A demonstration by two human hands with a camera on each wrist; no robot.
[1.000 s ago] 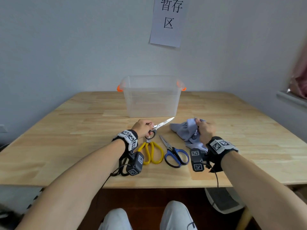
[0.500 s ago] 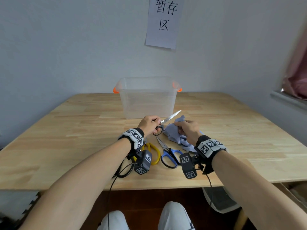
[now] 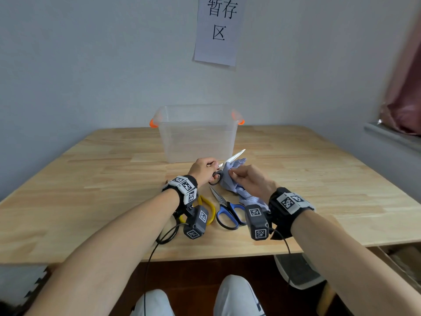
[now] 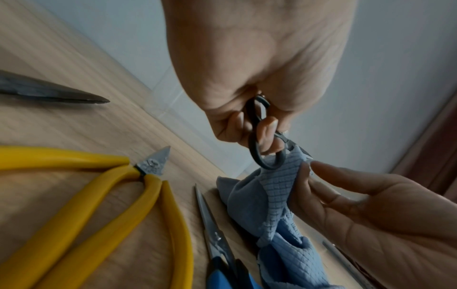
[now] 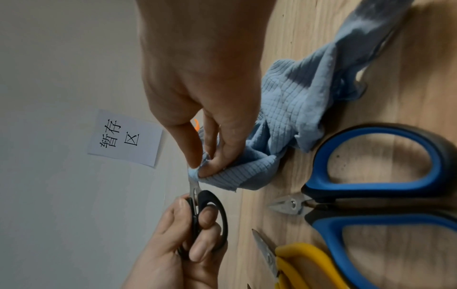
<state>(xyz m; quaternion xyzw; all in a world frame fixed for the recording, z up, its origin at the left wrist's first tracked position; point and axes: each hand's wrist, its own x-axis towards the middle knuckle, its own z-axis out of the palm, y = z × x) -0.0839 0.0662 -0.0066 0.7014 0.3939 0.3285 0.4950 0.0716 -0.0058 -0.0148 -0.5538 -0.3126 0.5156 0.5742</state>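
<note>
My left hand (image 3: 205,171) (image 4: 257,135) (image 5: 195,236) grips the black handles of a pair of scissors (image 3: 227,164) (image 4: 268,152) (image 5: 210,213) held above the table, blades pointing up and away. My right hand (image 3: 248,181) (image 5: 210,156) pinches a light blue cloth (image 3: 234,179) (image 4: 274,197) (image 5: 291,109) round the blades close to the pivot. The cloth's other end trails down onto the wooden table (image 3: 319,179). The blade tip sticks out bare beyond the cloth.
Yellow-handled scissors (image 3: 208,207) (image 4: 103,205) (image 5: 304,262) and blue-handled scissors (image 3: 227,212) (image 4: 222,258) (image 5: 385,195) lie on the table under my hands. A clear plastic bin (image 3: 197,133) with orange handles stands behind. A paper sign (image 3: 217,28) hangs on the wall.
My left hand lifted the black-handled scissors off the table. My right hand brought the blue cloth leftward and up against the blades.
</note>
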